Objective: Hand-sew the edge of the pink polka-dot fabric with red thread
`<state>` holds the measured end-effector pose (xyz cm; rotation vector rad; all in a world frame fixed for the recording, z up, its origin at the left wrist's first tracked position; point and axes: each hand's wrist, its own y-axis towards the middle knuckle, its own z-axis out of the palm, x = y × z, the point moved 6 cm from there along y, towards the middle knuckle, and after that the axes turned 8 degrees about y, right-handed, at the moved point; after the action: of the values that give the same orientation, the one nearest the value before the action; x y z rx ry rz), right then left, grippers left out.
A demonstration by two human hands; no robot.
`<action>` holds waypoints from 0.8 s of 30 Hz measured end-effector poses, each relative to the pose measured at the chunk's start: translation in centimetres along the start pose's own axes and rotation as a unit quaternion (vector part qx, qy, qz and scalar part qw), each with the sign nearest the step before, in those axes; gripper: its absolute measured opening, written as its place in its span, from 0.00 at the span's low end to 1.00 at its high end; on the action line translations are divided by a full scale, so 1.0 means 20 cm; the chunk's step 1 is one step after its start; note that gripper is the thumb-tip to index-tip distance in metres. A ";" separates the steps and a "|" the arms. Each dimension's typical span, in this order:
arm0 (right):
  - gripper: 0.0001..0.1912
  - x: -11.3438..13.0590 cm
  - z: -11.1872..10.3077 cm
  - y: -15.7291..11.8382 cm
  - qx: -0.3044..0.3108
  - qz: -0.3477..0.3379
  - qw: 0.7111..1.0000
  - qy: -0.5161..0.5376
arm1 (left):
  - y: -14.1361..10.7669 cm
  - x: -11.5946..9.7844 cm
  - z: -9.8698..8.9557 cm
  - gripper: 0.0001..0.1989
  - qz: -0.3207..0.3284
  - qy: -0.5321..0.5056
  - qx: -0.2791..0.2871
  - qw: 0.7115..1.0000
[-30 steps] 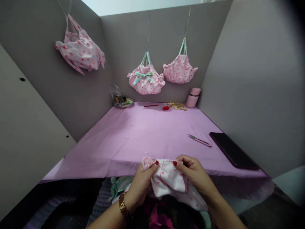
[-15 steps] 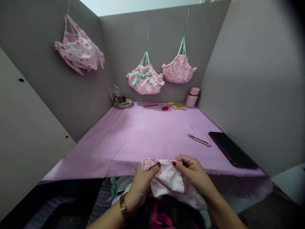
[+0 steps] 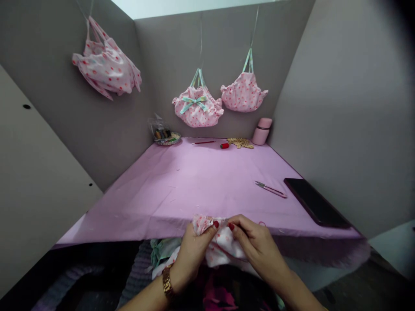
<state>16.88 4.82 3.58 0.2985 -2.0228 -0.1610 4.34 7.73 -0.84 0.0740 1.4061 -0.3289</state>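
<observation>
While both sets of fingers pinch the spotted pink fabric (image 3: 223, 244) at the bench (image 3: 181, 190) edge, the left hand (image 3: 194, 250) bunches its hem so the right hand (image 3: 256, 244) can work it; thread snips (image 3: 270, 189) lie beyond, to the right.

Soft, even light falls from above and behind the booth, where a pale bright strip shows over the grey partition walls (image 3: 207, 60). The lilac tablecloth (image 3: 201, 181) is the brightest surface and carries only faint shadows, with no hard glare. Below the table's front edge the picture drops into deep shade, so details there are murky. The wide lens bends the walls outward and darkens the corners (most strongly at the upper right). The far end is reasonably sharp; the left hand (image 3: 194, 248) and right hand (image 3: 256, 246) look slightly soft.
</observation>
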 end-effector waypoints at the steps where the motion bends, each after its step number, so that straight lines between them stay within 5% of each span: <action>1: 0.13 0.01 0.01 0.00 0.003 -0.008 1.000 -0.013 | 0.00 0.00 0.00 0.09 -0.002 -0.004 0.000 1.000; 16: 0.14 -0.01 0.01 0.01 -0.009 -0.024 1.000 -0.002 | -0.01 0.00 0.01 0.07 0.009 -0.033 0.022 0.999; 24: 0.11 -0.04 0.01 0.00 -0.006 0.021 0.999 -0.026 | -0.02 0.00 0.01 0.07 0.002 -0.010 0.024 1.000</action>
<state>16.97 5.12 2.85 0.2471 -2.0768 -0.1550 4.37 7.39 -0.72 0.1132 1.3780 -0.3592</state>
